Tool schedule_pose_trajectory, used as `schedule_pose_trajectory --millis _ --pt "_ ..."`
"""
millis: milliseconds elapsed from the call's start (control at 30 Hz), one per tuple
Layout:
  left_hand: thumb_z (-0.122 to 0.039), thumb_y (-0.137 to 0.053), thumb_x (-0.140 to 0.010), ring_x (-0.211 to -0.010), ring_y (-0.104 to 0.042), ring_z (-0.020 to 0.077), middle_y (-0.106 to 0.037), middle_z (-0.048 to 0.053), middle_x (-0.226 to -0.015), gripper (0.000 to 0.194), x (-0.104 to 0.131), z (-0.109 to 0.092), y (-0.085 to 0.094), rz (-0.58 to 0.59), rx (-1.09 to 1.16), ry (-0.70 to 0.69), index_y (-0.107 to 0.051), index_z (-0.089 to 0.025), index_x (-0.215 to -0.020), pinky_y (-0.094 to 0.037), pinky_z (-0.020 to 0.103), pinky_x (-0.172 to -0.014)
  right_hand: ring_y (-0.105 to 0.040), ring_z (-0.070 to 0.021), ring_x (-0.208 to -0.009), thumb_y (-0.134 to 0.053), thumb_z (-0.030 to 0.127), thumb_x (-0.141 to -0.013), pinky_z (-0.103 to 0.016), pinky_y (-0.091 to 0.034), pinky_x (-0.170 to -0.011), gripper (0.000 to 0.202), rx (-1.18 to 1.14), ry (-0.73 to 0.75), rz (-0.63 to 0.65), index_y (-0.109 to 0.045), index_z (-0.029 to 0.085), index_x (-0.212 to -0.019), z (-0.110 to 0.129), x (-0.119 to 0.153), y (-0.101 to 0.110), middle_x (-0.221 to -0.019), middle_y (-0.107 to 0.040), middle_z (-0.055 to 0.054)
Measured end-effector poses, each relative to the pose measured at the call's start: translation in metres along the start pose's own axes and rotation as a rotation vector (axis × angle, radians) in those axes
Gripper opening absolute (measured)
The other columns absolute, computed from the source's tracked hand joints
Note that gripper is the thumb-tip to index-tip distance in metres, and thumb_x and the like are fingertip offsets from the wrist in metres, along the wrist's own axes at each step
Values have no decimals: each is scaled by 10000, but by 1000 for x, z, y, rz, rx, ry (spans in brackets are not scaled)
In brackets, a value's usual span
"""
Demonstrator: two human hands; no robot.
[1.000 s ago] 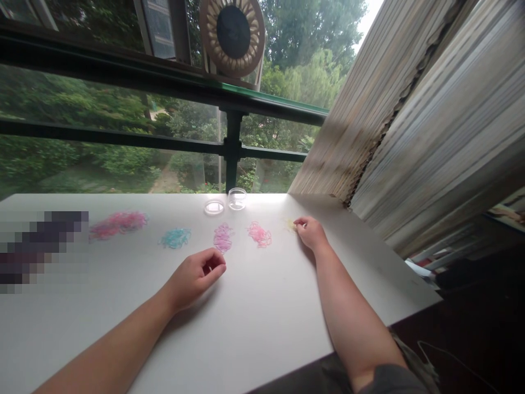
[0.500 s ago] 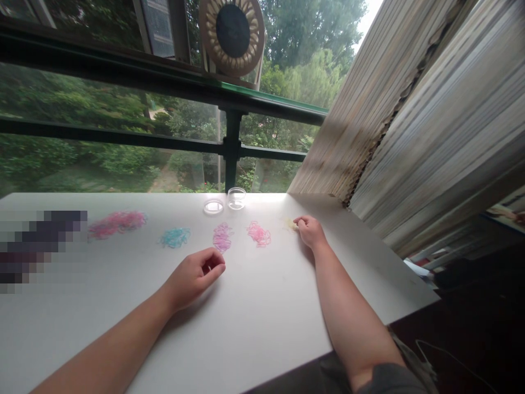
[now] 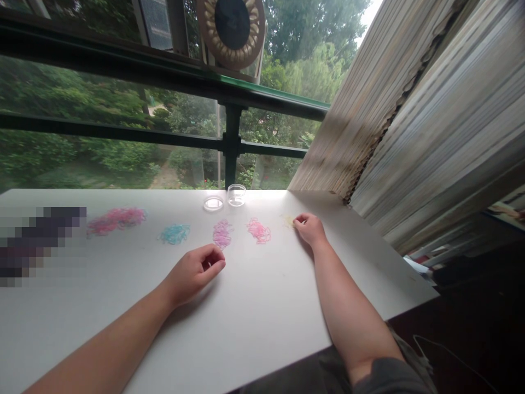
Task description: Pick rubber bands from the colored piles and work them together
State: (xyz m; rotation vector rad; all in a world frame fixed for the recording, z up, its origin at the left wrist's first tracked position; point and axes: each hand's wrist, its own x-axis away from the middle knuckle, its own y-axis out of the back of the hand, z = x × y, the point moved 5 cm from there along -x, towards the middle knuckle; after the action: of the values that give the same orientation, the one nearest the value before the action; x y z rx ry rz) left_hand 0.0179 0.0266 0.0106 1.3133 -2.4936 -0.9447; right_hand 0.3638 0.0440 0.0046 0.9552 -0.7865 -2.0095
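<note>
My right hand (image 3: pixel 310 229) reaches over the right side of the table, thumb and index finger pinched at the edge of a small pale yellow pile (image 3: pixel 288 220) of what look like rubber bands. What sits between those fingertips is too small to make out. Nearer to me, my left hand (image 3: pixel 200 273) rests with loosely curled fingers, a gap between thumb and index finger and nothing visible in it. Just beyond its fingertips lies a purple pile of rubber bands (image 3: pixel 222 233). A pink pile (image 3: pixel 258 230) lies between the two hands, and a blue pile (image 3: pixel 175 234) is left of the purple one.
A larger mixed, mostly pink pile (image 3: pixel 118 221) spreads at the far left of the white table (image 3: pixel 254 317). Near the back edge stand a clear round container (image 3: pixel 237 196) and a clear lid (image 3: pixel 214 204). A window with dark bars is behind; a curtain (image 3: pixel 353 104) hangs at right.
The right hand's fingertips have drawn closer together at the yellow pile. My left hand stays in place, and the camera view has shifted slightly.
</note>
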Motion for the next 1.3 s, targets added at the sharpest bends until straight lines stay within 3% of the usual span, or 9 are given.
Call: schedule_pose_trajectory --millis 300,467,667,833,1067,1300 --pt "-372 -485 -820 -615 -486 121 -553 -13 -678 207 0 0 0 8 -3 10 -555 -181 -781 -391 224 -578 -469 -129 -518 -599 316 -619 -247 -343 -526 149 24 -88 -41 -527 190 -582 -8 1 1 -550 -558 7" --pt "-375 -479 -824 -623 -488 123 -552 -10 -684 211 0 1 0 13 -14 14 -552 -180 -786 -392 229 -585 -500 -131 -568 -620 308 -602 -247 -373 -563 175 -26 -101 -61 -525 187 -685 -9 1 1 -636 -577 4" --pt "-375 -479 -820 -618 -494 125 -560 -7 -683 212 0 -1 1 19 -14 15 -552 -180 -782 -397 229 -581 -565 -145 -665 -637 326 -608 -259 -442 -615 365 -139 -84 -70 -547 154 -917 -9 -1 1 -826 -633 -52" --pt "-367 -488 -806 -617 -494 125 -565 -2 -682 204 0 -3 2 15 7 13 -560 -179 -772 -397 230 -576 -582 -145 -665 -611 324 -635 -257 -468 -622 280 -201 -59 -45 -616 141 -848 -7 -2 0 -845 -663 -71" --pt "-381 -480 -804 -616 -492 128 -561 -1 -675 221 0 -1 1 6 1 9 -562 -178 -774 -398 238 -582 -573 -151 -593 -564 298 -665 -259 -455 -592 210 -176 -50 -39 -691 141 -725 -5 -1 2 -655 -659 -48" --pt "-379 -481 -809 -619 -486 128 -557 -1 -676 219 0 -1 0 8 2 12 -562 -178 -775 -395 238 -584 -594 -163 -646 -540 265 -689 -277 -463 -664 227 -105 -25 -36 -730 163 -760 -3 0 2 -747 -691 -55"
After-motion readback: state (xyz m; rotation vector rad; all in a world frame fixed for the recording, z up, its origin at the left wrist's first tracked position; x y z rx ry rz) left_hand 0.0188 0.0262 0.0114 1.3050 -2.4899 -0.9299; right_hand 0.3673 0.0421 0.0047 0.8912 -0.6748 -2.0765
